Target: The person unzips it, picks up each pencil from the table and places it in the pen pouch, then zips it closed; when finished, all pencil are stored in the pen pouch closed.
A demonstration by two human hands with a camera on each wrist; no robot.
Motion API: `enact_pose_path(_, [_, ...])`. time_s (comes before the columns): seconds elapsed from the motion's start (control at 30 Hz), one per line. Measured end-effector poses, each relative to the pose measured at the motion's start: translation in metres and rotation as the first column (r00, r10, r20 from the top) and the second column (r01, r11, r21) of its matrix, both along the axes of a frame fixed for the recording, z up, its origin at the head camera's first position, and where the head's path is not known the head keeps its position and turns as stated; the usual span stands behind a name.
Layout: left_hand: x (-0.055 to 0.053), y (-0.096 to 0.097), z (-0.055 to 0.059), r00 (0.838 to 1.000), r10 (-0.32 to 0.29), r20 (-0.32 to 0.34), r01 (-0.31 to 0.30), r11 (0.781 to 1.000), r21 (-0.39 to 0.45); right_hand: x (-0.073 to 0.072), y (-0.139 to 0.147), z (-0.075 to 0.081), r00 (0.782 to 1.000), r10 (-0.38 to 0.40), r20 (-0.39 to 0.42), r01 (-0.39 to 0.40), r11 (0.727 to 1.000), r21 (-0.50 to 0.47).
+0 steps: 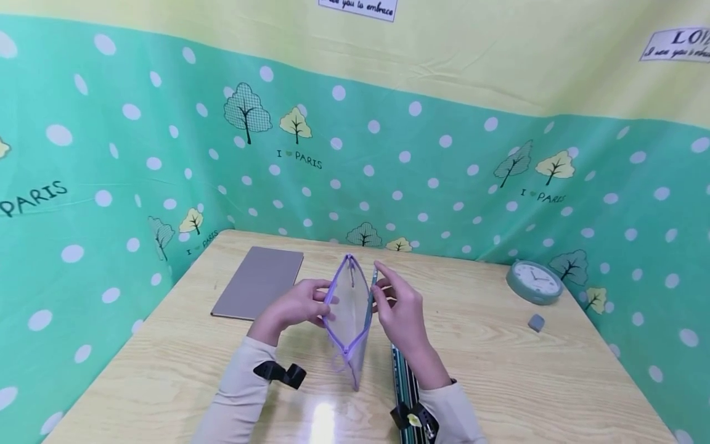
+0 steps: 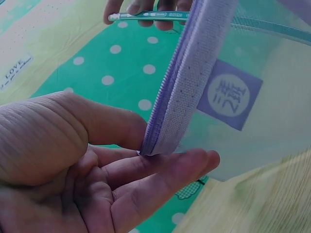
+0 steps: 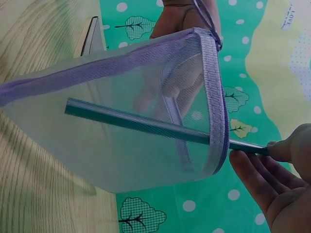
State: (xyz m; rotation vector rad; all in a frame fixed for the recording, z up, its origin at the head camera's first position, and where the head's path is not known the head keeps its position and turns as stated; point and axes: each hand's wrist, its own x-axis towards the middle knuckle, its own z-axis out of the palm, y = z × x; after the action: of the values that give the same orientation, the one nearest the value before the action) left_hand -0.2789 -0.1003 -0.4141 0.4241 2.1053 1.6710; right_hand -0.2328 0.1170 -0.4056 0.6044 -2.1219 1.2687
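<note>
A translucent mesh pouch (image 1: 350,308) with a purple zipper edge is held upright over the table, its mouth spread wide. My left hand (image 1: 304,303) pinches the left zipper edge between thumb and fingers; a purple label (image 2: 230,94) shows on the mesh in the left wrist view. My right hand (image 1: 400,308) pinches the upper end of a teal pencil (image 3: 136,122) at the pouch's right edge. Through the mesh, the pencil's lower length is visible, slanting down inside the pouch. Under the right forearm lies a bundle of dark and teal pencils (image 1: 403,385), partly hidden.
A grey-brown notebook (image 1: 259,282) lies at the table's back left. Toward the right stand a round teal clock (image 1: 535,282) and a small blue-grey block (image 1: 536,322). A polka-dotted curtain (image 1: 388,179) hangs around the wooden table (image 1: 499,370).
</note>
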Motion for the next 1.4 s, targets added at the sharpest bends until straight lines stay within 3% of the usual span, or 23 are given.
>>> enact_pose_path(0.47, [-0.004, 0.011, 0.003, 1.000, -0.024, -0.011, 0.024, 1.000, 0.004, 0.001, 0.003, 0.001, 0.995, -0.096, -0.031, 0.100, 0.987, 0.125])
enact_pose_path(0.83, [-0.001, 0.009, 0.000, 0.998, -0.057, -0.013, 0.057, 0.998, 0.005, 0.001, 0.003, -0.007, 0.995, -0.072, 0.076, 0.067, 0.996, 0.062])
enact_pose_path(1.0, [-0.004, 0.009, 0.000, 0.997, -0.075, -0.017, 0.075, 0.997, -0.003, 0.000, 0.011, -0.004, 0.984, -0.085, 0.157, 0.080, 0.996, 0.034])
enact_pose_path(1.1, [-0.009, 0.008, 0.001, 0.997, -0.071, -0.022, 0.071, 0.997, -0.002, -0.005, 0.023, 0.001, 0.963, -0.086, 0.255, 0.088, 0.996, 0.002])
enact_pose_path(1.17, [-0.011, 0.006, 0.002, 0.998, -0.063, -0.020, 0.063, 0.998, -0.008, -0.007, 0.033, 0.003, 0.937, -0.076, 0.341, 0.079, 0.997, 0.004])
enact_pose_path(1.3, [-0.011, -0.001, 0.004, 0.998, -0.053, -0.022, 0.052, 0.999, -0.009, -0.010, 0.063, -0.001, 0.861, -0.047, 0.507, -0.009, 0.994, 0.108])
enact_pose_path(1.4, [-0.012, -0.005, 0.006, 0.999, -0.048, -0.021, 0.047, 0.999, -0.005, -0.012, 0.091, -0.011, 0.796, -0.087, 0.599, -0.085, 0.964, 0.252])
